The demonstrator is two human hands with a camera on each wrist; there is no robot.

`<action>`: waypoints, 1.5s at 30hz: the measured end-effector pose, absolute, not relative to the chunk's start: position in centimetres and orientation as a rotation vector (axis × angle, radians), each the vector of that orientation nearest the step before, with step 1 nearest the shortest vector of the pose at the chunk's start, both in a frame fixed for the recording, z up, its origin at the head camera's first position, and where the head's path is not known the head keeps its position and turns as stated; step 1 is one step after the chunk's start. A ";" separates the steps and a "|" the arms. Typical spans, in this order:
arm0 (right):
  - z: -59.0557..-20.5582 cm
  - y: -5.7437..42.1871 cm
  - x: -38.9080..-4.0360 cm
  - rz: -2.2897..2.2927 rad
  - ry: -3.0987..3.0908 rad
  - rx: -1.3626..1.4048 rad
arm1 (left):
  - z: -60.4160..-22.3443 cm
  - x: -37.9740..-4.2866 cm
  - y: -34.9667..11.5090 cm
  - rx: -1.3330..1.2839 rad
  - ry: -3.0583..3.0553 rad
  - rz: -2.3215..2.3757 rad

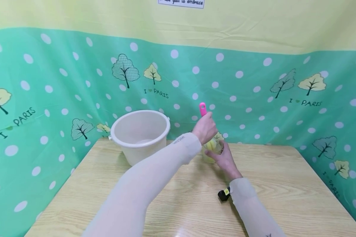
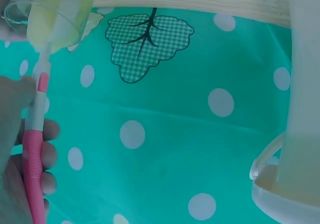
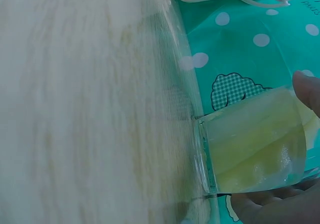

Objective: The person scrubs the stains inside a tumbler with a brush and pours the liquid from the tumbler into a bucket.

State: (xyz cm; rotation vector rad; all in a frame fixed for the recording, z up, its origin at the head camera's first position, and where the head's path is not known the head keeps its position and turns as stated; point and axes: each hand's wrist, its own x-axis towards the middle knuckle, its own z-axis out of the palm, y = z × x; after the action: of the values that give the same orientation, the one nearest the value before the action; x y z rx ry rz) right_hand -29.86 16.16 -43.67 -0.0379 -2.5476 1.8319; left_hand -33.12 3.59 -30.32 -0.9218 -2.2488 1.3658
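nearest, two pale sleeves (image 1: 160, 174) reach over the wood-grained worktop (image 1: 190, 210), the left one crossing in front of part of the bucket's side. a small black block (image 1: 223, 195) with a yellow patch sits just beside the right cuff. farther on, the right hand (image 1: 224, 160) grips a clear glass (image 3: 255, 144), yellowish inside, near the worktop's back edge; whether its base touches down i cannot tell. the left hand (image 1: 206, 128) grasps a pink-and-white handle (image 2: 33, 154), its lower end in the glass, and blocks part of the rim from above. the white bucket (image 1: 117, 141) stands to the left, well apart. behind everything hangs a green dotted cloth (image 1: 243, 89) printed with trees.
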 end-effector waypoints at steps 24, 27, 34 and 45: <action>-43.8 16.4 -29.9 1.828 -2.555 -0.036 | -30.1 -32.6 3.9 -1.071 -2.228 1.271; -43.9 16.4 -29.9 1.838 -2.542 -0.023 | -30.2 -32.3 4.1 -1.095 -2.181 1.307; -44.1 16.2 -29.9 1.824 -2.477 0.082 | -30.2 -31.8 4.8 -1.141 -2.096 1.313; -44.3 16.5 -29.9 1.782 -2.417 0.248 | -30.2 -30.7 6.3 -1.202 -1.981 1.404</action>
State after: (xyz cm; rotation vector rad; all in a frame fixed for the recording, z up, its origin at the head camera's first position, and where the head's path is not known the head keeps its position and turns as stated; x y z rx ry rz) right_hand -29.95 16.54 -44.29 0.2480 -2.4166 1.7821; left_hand -30.74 6.31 -30.16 -1.2018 -1.9815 1.4040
